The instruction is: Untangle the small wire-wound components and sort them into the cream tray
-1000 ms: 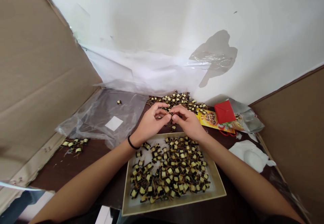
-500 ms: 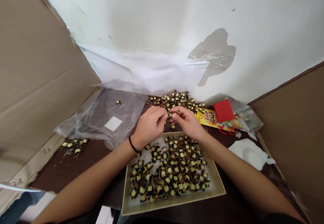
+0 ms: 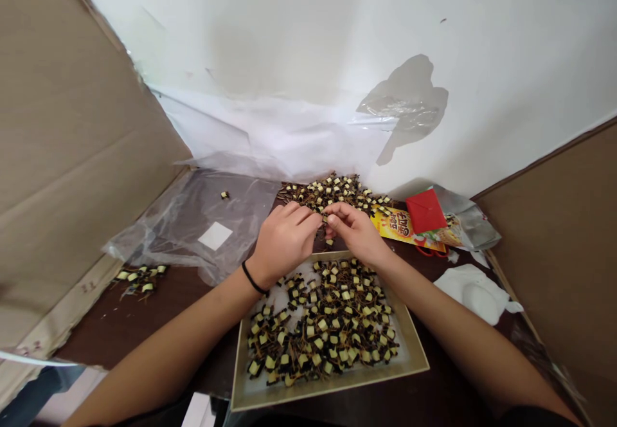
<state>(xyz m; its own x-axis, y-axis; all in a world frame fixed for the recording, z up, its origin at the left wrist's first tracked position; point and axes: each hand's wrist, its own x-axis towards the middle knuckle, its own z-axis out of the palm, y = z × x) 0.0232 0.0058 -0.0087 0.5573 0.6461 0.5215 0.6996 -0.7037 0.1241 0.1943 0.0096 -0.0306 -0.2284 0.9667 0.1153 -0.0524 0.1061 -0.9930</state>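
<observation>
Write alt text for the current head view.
A person's left hand and right hand meet at a small black-and-yellow part, near a shallow tray of similar parts. A loose pile lies beyond, with clear plastic left and a red packet right.

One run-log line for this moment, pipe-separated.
right hand: holding small part | left hand: close by, grip hidden | tray: many similar parts | loose pile: beyond hands

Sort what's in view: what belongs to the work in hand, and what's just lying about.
Work in hand:
small part apparently held by the right hand, left hand meeting it
tray of similar parts
loose pile behind the hands

Apparently just lying about:
red envelope
yellow packet
white material
</observation>
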